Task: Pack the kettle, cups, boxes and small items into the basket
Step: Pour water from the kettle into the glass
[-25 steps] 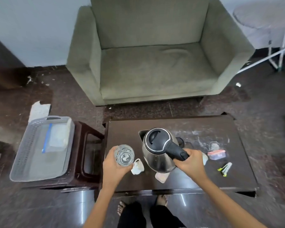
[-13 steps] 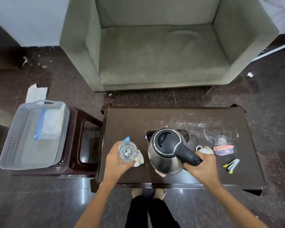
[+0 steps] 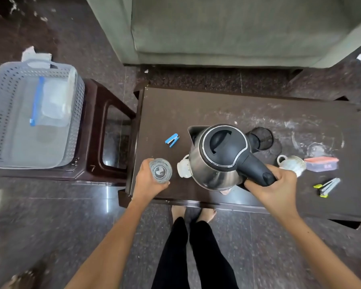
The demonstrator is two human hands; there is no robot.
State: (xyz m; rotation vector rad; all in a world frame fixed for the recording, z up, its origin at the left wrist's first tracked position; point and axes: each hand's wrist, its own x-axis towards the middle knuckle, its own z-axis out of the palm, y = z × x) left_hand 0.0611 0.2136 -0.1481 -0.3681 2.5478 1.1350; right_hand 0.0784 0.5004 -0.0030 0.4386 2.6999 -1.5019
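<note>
Steel-bodied electric kettle with black lid and handle [image 3: 216,161]: one, sitting over the near middle of the dark brown wooden surface [image 3: 196,109]. Right hand [image 3: 273,190] is curling its grip tight round the black handle. Left hand [image 3: 149,181] is clamping its grip on one clear drinking glass [image 3: 160,170], seen from above, at the surface's near left edge.

Counts on the surface:
- two white ceramic cups: one [image 3: 183,168] touching the kettle's left side, one [image 3: 291,163] just right of the handle
- one small blue stapler [image 3: 172,140], left of the kettle
- one flat clear box with a pink-orange lid [image 3: 321,163], touching the right cup
- one grey-and-yellow clip tool [image 3: 326,187], near the right edge
- one round black kettle base [image 3: 262,138], behind the kettle, partly hidden by it

Container: one grey perforated plastic basket [image 3: 6,113], sitting on a dark brown stool [image 3: 96,130] left of the surface, well apart from both hands. Inside it, one clear plastic box with a blue clip [image 3: 52,102], lying toward the far side.

Around: grey-green fabric armchair [image 3: 227,28] standing behind the surface; speckled dark stone floor [image 3: 50,226]; the person's black-trousered legs [image 3: 194,253] and bare feet showing below the near edge.
</note>
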